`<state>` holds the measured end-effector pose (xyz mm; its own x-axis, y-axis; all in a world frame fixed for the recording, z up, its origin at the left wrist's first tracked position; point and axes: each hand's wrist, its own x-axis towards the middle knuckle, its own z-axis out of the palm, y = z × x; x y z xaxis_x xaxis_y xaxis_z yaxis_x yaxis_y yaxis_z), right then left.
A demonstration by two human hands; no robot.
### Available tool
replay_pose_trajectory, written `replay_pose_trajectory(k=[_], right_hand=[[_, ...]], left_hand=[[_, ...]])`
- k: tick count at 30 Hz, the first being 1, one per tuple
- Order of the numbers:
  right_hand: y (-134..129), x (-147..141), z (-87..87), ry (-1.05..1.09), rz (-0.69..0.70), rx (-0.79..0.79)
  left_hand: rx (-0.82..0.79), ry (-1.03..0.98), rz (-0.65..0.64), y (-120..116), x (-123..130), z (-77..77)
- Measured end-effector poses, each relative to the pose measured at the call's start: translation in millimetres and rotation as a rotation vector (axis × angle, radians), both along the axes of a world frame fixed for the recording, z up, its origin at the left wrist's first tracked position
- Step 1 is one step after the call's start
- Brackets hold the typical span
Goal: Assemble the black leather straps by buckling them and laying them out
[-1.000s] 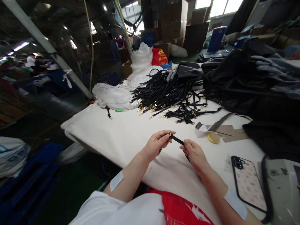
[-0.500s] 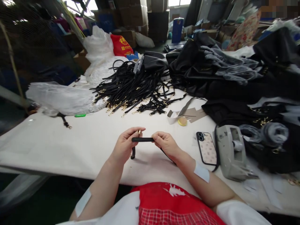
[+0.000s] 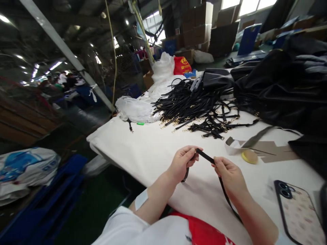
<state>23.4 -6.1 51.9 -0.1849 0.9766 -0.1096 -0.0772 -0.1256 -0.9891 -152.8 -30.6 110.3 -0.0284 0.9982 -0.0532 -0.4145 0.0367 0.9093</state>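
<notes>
Between my two hands a black strap [image 3: 205, 156] is stretched over the white table [image 3: 153, 146]. My left hand [image 3: 182, 162] pinches one end of it, and a short black piece hangs below those fingers. Fingers and thumb of my right hand [image 3: 228, 173] close on the strap farther along; its long tail [image 3: 228, 200] drops past the wrist toward the table edge. Beyond the hands lies a heap of black straps [image 3: 189, 102] with gold clasps. A smaller bunch of short black straps [image 3: 212, 126] sits at its near right side.
Right of my hands lie a phone [image 3: 301, 211], a yellow tape roll [image 3: 249, 156] and brown card pieces [image 3: 278, 151]. Black bags [image 3: 276, 85] fill the back right. Clear plastic [image 3: 138, 110] and a green item [image 3: 140, 124] lie left. Blue pallets [image 3: 61, 194] stand beyond the table's left edge.
My view has swung to the left, so more of the workshop shows there. Both hands still hold the strap, which has gone from level to slanting down toward my right hand.
</notes>
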Motion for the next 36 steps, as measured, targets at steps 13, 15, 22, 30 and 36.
replay_pose_trajectory(k=[13, 15, 22, 30, 36], right_hand=[[-4, -5, 7.4, 0.054, 0.023, -0.025], [-6, -8, 10.1, 0.087, 0.035, -0.011], [-5, 2, 7.4, 0.105, 0.066, 0.135], [-19, 14, 28.9, -0.286, 0.057, 0.559], [-21, 46, 39.2, -0.277, -0.196, 0.494]], left_hand=[[0.099, 0.228, 0.073, -1, 4, -2.5], [0.171, 0.324, 0.055, -2, 9, -4.3], [0.298, 0.637, -0.017, -5, 27, -5.7], [0.275, 1.094, -0.351, -3, 32, -5.2], [0.057, 1.048, -0.441, 5, 25, -3.9]])
